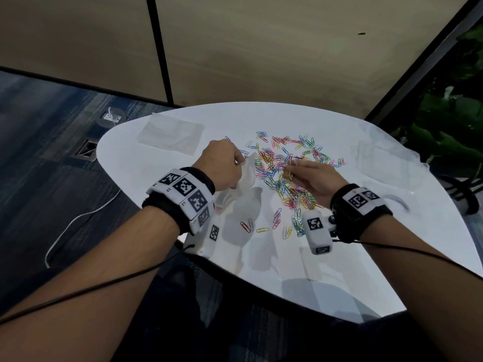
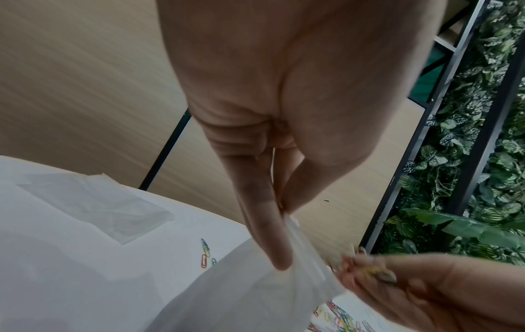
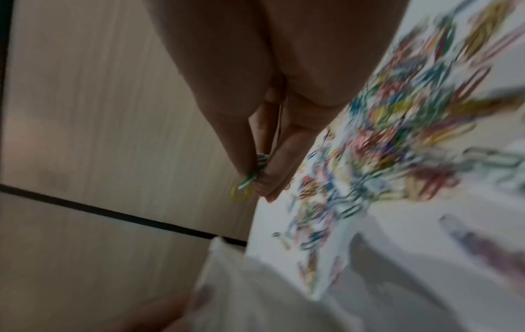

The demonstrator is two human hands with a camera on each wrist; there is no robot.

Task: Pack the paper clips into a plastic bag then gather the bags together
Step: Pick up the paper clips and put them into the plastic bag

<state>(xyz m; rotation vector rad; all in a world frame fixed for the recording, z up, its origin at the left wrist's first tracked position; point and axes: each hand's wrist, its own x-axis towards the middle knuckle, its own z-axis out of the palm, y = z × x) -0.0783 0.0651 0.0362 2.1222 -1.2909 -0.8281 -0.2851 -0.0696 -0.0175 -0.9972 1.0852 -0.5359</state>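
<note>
A heap of coloured paper clips (image 1: pixel 285 165) is spread over the middle of the white table (image 1: pixel 366 257). My left hand (image 1: pixel 224 165) pinches the top edge of a clear plastic bag (image 1: pixel 245 178) and holds it up left of the heap; the left wrist view shows the pinch on the bag (image 2: pixel 255 298). My right hand (image 1: pixel 311 178) hovers over the heap and pinches a few paper clips (image 3: pixel 245 184), a yellow and a green one showing, close to the bag's mouth. The right wrist view is blurred.
A flat stack of clear bags (image 1: pixel 171 137) lies at the table's far left. More crumpled clear plastic (image 1: pixel 384 158) lies at the far right edge. A few stray clips (image 1: pixel 261 228) lie nearer me. Green plants (image 1: pixel 454 121) stand beyond the right edge.
</note>
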